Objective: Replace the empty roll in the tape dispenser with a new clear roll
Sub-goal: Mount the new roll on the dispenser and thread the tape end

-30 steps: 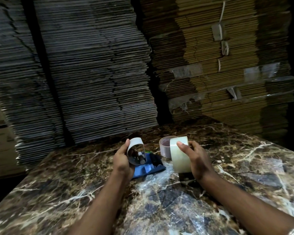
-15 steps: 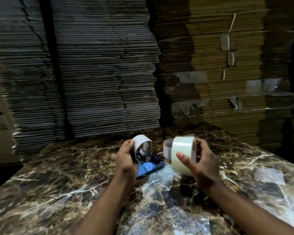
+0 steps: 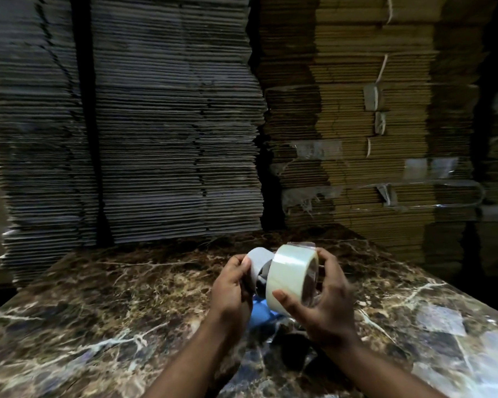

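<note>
Gripping the empty roll (image 3: 255, 265) on the blue dispenser (image 3: 259, 311), the left hand (image 3: 232, 288) meets the right hand (image 3: 325, 305), fingers curled round the new clear roll (image 3: 289, 275), above a marble table (image 3: 98, 326) backed by cardboard stacks (image 3: 170, 124).

no legible txt, labels or nos. on anything in view

Two hands meet over the table, stacks of cardboard behind.

The left hand (image 3: 232, 285) holds the empty roll (image 3: 256, 261) just left of the new roll (image 3: 292, 275), gripped by the right hand (image 3: 325, 305). The dispenser (image 3: 260, 310) lies beneath them on the table (image 3: 98, 326). Flattened cardboard stacks (image 3: 170, 124) rise behind the table's far edge.
</note>
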